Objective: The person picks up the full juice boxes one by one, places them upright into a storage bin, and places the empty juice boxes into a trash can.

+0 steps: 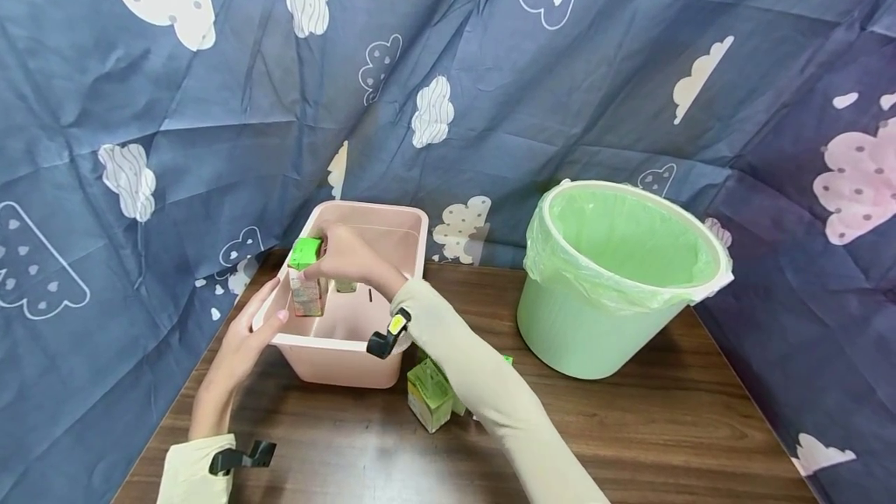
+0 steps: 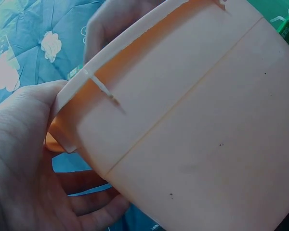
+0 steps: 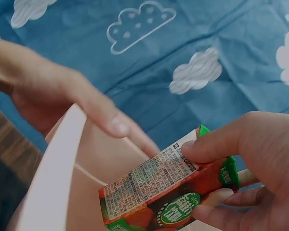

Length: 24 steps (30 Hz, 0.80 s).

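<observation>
My right hand (image 1: 353, 257) pinches a juice box (image 1: 306, 290) with a green top between thumb and fingers, holding it inside the pink plastic bin (image 1: 329, 344). Dense print and red pictures show on the juice box (image 3: 154, 180) in the right wrist view. At the bin's front left corner, my left hand (image 1: 245, 341) grips the rim. Its thumb lies along the edge and its fingers reach around the outer wall in the left wrist view. A second green box (image 1: 345, 285) stands in the bin, partly hidden behind my right hand.
Several green boxes (image 1: 430, 395) sit on the wooden table (image 1: 336, 442) in front of the bin, partly covered by my right sleeve. A pale green bucket (image 1: 581, 333) with a plastic liner stands at the right. Blue cloud-patterned cloth (image 1: 504, 99) hangs behind.
</observation>
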Available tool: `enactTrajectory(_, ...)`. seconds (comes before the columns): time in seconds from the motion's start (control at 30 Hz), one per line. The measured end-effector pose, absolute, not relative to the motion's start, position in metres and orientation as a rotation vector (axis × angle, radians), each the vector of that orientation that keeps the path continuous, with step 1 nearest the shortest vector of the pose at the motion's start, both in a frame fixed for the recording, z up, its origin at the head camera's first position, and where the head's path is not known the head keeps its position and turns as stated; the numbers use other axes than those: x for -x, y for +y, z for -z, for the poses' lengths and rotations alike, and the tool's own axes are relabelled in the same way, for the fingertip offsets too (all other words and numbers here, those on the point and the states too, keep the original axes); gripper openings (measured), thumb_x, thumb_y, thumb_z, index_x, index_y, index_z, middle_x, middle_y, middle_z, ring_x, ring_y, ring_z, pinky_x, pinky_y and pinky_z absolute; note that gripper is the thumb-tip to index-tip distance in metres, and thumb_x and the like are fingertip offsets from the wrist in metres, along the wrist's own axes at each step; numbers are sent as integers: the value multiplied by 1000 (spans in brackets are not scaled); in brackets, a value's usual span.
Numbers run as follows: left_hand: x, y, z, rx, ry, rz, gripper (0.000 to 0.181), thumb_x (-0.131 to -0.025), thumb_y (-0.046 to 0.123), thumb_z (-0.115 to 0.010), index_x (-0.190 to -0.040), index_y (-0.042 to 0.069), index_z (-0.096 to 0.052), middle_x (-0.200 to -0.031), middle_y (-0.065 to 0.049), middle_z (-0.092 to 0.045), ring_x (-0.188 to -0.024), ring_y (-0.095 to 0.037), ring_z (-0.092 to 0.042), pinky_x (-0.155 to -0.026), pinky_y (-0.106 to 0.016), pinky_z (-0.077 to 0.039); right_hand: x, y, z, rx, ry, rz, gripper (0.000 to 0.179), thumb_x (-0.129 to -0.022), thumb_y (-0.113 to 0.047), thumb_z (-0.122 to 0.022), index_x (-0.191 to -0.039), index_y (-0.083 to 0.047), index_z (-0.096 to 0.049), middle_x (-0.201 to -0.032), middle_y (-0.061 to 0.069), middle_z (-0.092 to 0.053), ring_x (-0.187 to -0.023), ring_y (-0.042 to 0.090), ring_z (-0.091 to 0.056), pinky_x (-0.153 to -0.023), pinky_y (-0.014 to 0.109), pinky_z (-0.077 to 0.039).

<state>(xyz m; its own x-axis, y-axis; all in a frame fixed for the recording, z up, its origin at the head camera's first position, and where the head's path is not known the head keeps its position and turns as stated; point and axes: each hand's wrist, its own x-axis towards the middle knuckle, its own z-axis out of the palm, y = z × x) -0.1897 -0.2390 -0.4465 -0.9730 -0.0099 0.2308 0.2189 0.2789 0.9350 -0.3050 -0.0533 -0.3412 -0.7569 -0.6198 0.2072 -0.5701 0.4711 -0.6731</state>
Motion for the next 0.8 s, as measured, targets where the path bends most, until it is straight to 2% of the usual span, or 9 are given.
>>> enactTrajectory(0.3, 190, -240, 446, 203, -2341, 1798, 64, -104, 21, -57, -161, 12, -29, -165, -12, -27, -149, -28, -23, -101, -8, -29, 314, -79, 363, 968, 2730, 940, 40, -77, -21, -88, -106, -7, -64, -86, -3, -63, -71, 10, -59, -61, 16, -48)
enactTrajectory(0.53, 192, -234, 447, 206, -2314, 1829, 62, -104, 20, -56, -161, 13, -30, -164, -13, -28, -142, -34, -32, -96, -7, -35, 324, -71, 375, 991, 2746, 983, 38, -75, -17, -89, -99, -4, -62, -79, 1, -60, -65, 11, -55, -58, 17, -45)
enactTrajectory(0.8, 190, -237, 447, 207, -2326, 1808, 62, -105, 20, -56, -161, 14, -29, -164, -14, -26, -138, -35, -35, -92, -8, -37, 331, -72, 385, 949, 2802, 913, 32, -72, -9, -83, -93, -5, -60, -72, -2, -52, -62, 11, -50, -56, 18, -41)
